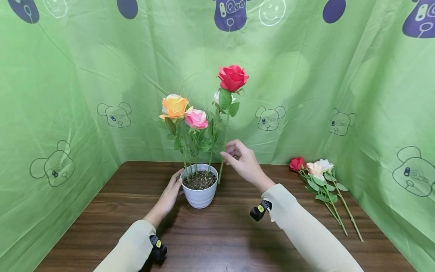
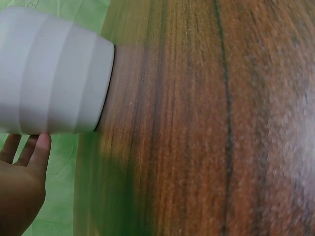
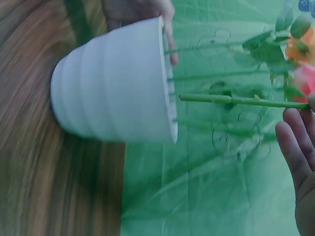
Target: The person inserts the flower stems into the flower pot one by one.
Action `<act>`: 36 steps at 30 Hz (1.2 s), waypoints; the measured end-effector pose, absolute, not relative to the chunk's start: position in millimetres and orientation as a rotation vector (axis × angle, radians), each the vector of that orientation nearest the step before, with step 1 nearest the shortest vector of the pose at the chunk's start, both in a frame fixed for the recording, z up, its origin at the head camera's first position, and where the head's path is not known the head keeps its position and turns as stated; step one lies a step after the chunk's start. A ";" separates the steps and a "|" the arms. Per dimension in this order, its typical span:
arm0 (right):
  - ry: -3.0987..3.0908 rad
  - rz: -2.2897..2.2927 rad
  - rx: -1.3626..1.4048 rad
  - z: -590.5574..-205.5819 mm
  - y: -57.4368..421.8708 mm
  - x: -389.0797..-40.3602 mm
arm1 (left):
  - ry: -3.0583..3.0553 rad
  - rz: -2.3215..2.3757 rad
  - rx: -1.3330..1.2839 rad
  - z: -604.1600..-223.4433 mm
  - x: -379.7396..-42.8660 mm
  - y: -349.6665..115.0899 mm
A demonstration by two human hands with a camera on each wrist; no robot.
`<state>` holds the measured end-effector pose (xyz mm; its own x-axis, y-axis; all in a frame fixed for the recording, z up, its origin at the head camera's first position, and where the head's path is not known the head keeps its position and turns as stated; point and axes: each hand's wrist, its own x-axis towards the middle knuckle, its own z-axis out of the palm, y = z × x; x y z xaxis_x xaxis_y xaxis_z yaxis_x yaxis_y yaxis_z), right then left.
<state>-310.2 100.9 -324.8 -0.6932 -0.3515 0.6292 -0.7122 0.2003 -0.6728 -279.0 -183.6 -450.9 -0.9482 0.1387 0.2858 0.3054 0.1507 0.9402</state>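
Note:
A white ribbed pot point(image 1: 199, 196) holds dark soil point(image 1: 200, 180) and several upright stems, among them an orange rose point(image 1: 175, 106) and a pink rose point(image 1: 197, 119). My left hand point(image 1: 170, 194) rests its fingertips against the pot's left side; in the left wrist view the fingers point(image 2: 42, 147) touch its wall. Right of the pot, my right hand point(image 1: 246, 162) pinches the stem of a tall red rose point(image 1: 233, 78). The cut end of that green stem point(image 3: 211, 99) hangs by the pot's rim, apart from the soil. A white bloom point(image 1: 216, 97) is partly hidden behind the red rose's leaves.
On the right of the brown wooden table point(image 1: 217, 241) lie a red rose point(image 1: 297, 164), a peach rose point(image 1: 315, 170) and a white rose point(image 1: 325, 165), stems toward the front. Green printed cloth point(image 1: 190, 45) encloses the table at the back and sides.

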 end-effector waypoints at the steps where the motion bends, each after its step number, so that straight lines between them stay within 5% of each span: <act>1: -2.133 1.490 1.010 -323.5 96.3 -311.3 | -2.279 -1.917 -0.444 -451.2 -279.5 -183.8; 36: -2.220 1.225 0.956 -348.7 20.2 -330.2 | -2.252 -1.931 -0.468 -454.7 -281.3 -184.9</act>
<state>-330.2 20.2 -348.7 -0.6709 -0.3622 0.6470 -0.7405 0.3724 -0.5594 -281.3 -184.9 -454.7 -0.9420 0.1441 0.3030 0.3214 0.1288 0.9381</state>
